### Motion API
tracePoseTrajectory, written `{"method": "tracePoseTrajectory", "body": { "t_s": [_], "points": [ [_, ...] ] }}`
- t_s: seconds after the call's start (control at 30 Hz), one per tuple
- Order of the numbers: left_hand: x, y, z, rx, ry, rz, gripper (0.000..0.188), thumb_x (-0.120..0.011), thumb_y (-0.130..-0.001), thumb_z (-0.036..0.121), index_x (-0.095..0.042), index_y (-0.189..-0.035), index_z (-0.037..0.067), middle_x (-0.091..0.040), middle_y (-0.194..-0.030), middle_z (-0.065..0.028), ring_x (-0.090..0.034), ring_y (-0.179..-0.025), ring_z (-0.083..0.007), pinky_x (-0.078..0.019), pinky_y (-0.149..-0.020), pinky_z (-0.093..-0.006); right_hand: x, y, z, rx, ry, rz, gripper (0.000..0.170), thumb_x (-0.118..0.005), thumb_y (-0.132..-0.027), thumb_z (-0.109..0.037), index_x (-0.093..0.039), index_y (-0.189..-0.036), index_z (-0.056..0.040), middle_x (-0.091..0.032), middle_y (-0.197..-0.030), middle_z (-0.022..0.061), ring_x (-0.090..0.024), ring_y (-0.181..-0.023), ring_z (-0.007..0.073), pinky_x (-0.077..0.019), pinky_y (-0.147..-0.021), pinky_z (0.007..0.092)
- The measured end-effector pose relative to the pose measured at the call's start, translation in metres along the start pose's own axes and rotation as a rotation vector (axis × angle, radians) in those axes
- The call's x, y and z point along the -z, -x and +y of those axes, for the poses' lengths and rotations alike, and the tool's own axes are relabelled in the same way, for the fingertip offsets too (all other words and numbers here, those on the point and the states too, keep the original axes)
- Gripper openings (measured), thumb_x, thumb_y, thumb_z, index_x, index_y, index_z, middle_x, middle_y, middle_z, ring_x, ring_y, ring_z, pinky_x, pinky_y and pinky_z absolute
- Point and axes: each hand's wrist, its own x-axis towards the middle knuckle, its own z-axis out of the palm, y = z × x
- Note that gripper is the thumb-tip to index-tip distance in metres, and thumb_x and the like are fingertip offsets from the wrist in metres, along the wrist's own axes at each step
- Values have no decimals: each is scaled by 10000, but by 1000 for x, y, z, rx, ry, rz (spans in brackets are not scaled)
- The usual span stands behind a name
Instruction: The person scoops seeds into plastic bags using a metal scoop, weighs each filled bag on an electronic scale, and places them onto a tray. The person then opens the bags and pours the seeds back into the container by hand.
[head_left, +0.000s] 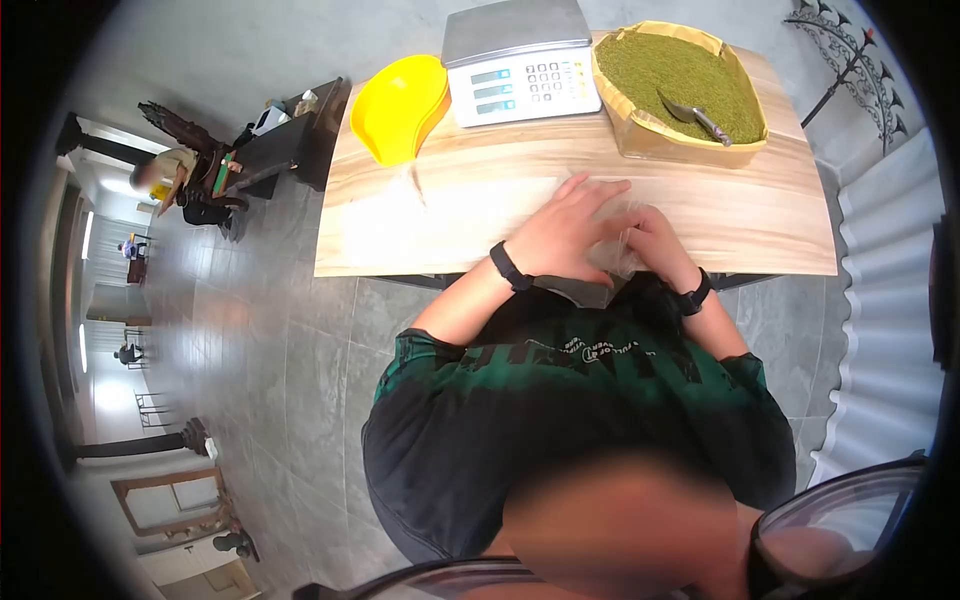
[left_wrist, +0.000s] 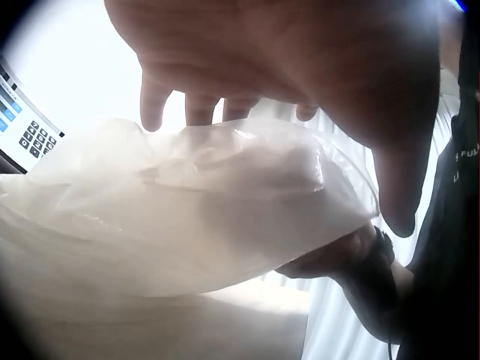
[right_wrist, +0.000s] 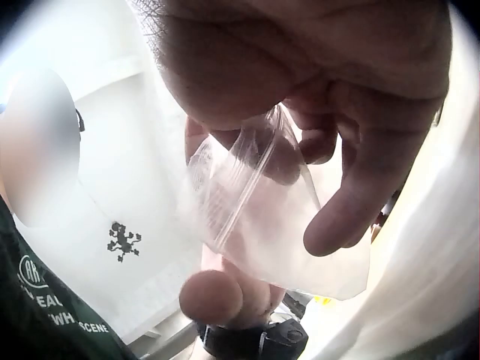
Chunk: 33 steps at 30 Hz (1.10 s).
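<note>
Now the left hand (head_left: 568,232) spreads at a filmy bag (left_wrist: 247,202); the right hand (head_left: 655,243) pinches its ribbed edge (right_wrist: 246,187)

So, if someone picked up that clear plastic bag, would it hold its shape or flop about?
Most likely the clear plastic bag would flop, since its sides crease and bend easily. It is probably light, being thin enough to see through. The shiny highlights suggest it could feel slightly slippery.

Bare left hand (head_left: 565,235) is palm down, fingers (head_left: 605,190) spread, thumb (left_wrist: 397,195) extended. Bare right hand (head_left: 658,245) is beside it, fingers curled in a grip. Both bare forearms (head_left: 462,308) converge ahead of the torso (head_left: 580,410).
</note>
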Motion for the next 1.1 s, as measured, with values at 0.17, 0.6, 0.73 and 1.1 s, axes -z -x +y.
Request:
{"method": "tracePoseTrajectory", "body": {
  "t_s": [0.17,0.6,0.73,1.1],
  "points": [
    [-7,-7,-5,-12,5,89,802,-832,-594,417,-588,-1308,146,-466,-1410,-167,-448,-1240,-358,-299,-1089,-511,-1,-1,0,4,4,34,187,-553,-846,-29,-683,-961,40,-667,-821,78,-645,-681,132,-519,-601,269],
    [-14,-8,-29,14,184,193,732,-864,-591,348,-566,-1206,87,-551,-1287,-154,-498,-1196,-346,-338,-1054,-483,77,9,-42,347,492,596,107,-644,-897,-124,-601,-864,-31,-598,-760,29,-562,-712,145,-467,-695,284],
    [-9,-14,-36,89,318,184,753,-887,-596,353,-504,-1170,52,-545,-1288,-155,-505,-1192,-363,-393,-1032,-429,128,-24,-80,212,1096,729,236,-667,-871,-252,-648,-853,-17,-662,-820,182,-631,-758,351,-503,-705,409],
    [-23,-34,-68,15,522,246,718,-893,-631,313,-446,-1139,72,-527,-1304,-172,-513,-1218,-338,-390,-1054,-400,155,-102,-78,-372,1312,343,306,-506,-833,-130,-699,-981,55,-666,-1037,285,-648,-972,432,-508,-856,473]
  ]
}}
